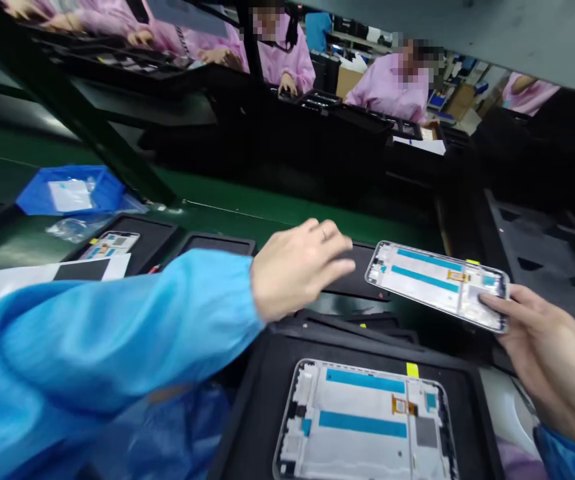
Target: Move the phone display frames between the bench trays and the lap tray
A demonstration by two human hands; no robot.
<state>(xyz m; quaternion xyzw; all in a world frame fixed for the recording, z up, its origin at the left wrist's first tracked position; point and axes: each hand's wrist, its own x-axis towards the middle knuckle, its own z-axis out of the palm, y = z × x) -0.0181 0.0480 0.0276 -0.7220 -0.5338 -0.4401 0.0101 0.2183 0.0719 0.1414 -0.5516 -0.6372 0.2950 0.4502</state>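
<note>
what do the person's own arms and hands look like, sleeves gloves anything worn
Both hands are bare, with no gloves. The left hand has a thin ring on one finger. The left arm wears a loose, bright blue sleeve of smooth fabric, gathered at an elastic cuff at the wrist. The right hand shows only the edge of a matching blue cuff at the bottom right corner.

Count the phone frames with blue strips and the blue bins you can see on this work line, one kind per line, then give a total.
Phone frames with blue strips: 3, one held in the right hand at, one in the near black tray, one in the far left tray
Blue bins: 1
Total: 4
</note>
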